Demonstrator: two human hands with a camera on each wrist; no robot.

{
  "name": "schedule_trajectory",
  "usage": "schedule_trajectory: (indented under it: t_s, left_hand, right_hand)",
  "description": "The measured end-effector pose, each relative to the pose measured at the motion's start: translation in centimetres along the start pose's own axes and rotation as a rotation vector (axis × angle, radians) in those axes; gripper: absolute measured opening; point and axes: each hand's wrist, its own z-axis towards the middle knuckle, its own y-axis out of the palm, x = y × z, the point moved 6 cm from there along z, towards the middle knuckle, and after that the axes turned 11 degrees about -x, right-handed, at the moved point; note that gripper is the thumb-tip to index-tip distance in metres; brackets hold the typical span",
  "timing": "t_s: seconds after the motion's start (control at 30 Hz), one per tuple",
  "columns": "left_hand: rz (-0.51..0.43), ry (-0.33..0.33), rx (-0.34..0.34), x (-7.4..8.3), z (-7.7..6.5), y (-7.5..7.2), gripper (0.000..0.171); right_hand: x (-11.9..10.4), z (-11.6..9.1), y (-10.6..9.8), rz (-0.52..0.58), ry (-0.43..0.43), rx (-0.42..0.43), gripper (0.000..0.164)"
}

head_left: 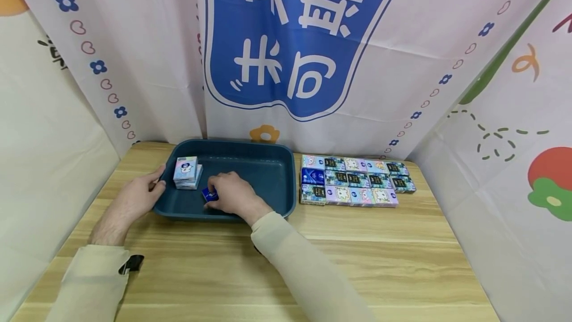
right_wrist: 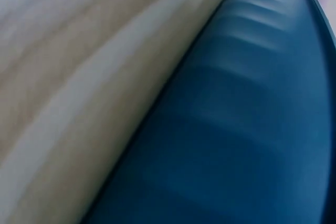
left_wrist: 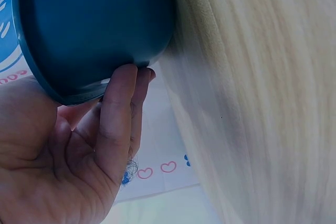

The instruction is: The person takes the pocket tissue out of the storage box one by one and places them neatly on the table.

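A dark teal plastic basin (head_left: 268, 173) stands on the wooden table. My left hand (head_left: 138, 195) grips its left rim, and in the left wrist view the fingers (left_wrist: 118, 114) of that hand lie against the outer wall. Inside the basin, my right hand (head_left: 232, 195) pinches a dark blue pocket tissue pack (head_left: 208, 195) near the floor, partly covered by the fingers. To the left of it are stacked light blue tissue packs (head_left: 185, 169). The right wrist view shows the basin's outer side (right_wrist: 226, 119); the right hand is out of sight there.
Right of the basin, several patterned tissue packs (head_left: 357, 179) lie in three rows on the table (head_left: 380, 252). Printed cloth (head_left: 170, 63) hangs behind the table and along both sides. A black strap (head_left: 132, 264) shows at the left sleeve.
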Motion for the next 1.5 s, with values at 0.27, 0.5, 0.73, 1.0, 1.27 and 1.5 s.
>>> schedule_trajectory:
  t_s: [0.27,0.5,0.73,1.0,1.27,1.5]
  left_hand:
    - [-0.005,-0.007,-0.008,0.0,0.1,0.1,0.064]
    - [-0.005,-0.008,-0.005,-0.1,0.1,0.1,0.064]
    - [0.002,-0.008,0.001,-0.1,0.0,0.1,0.064]
    - [0.006,-0.016,-0.007,-0.1,0.0,0.1,0.064]
    - [0.008,-0.014,-0.007,0.0,0.0,0.1,0.064]
    - [-0.006,-0.005,-0.007,0.0,0.0,0.1,0.063]
  right_hand:
    - [-0.2,0.1,0.3,0.003,0.041,0.006,0.032]
    - [0.5,-0.3,-0.2,0.019,0.023,0.055,0.028]
    - [2.0,-1.2,-1.1,0.098,0.024,0.137,0.018]
    - [3.9,-3.2,-2.5,0.183,0.034,0.211,0.020]
    - [6.0,-5.4,-4.2,0.213,0.053,0.264,0.023]
    - [7.8,-7.5,-5.5,0.242,0.073,0.298,0.023]
